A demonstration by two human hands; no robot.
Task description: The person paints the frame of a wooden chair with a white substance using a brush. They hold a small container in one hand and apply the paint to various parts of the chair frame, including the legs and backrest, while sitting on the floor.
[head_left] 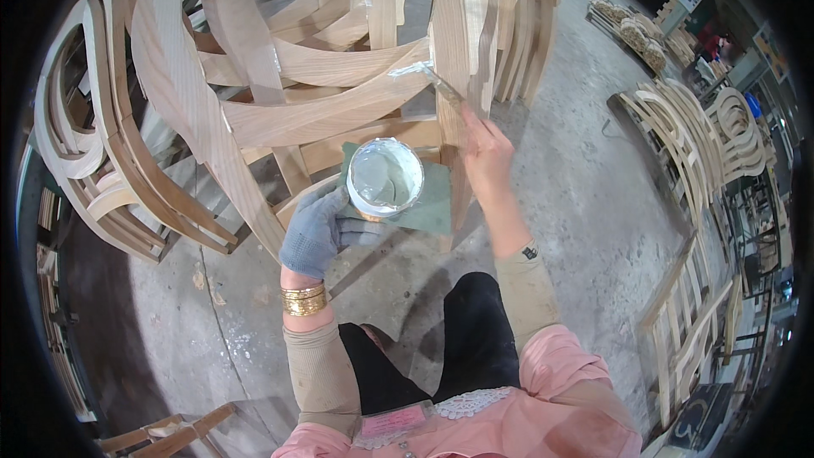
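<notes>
My gloved left hand (314, 233) grips a tub (386, 178) of pale paste, in front of a wooden frame (331, 114). Green sheet (434, 199) beneath the tub; can't tell if I'm holding that too. My bare right hand (489, 157) is closed around a thin tool (447, 89), tip at a white smear (409, 69) on the curved rail, near the upright post. More curved frames (670, 140) off to the right.
</notes>
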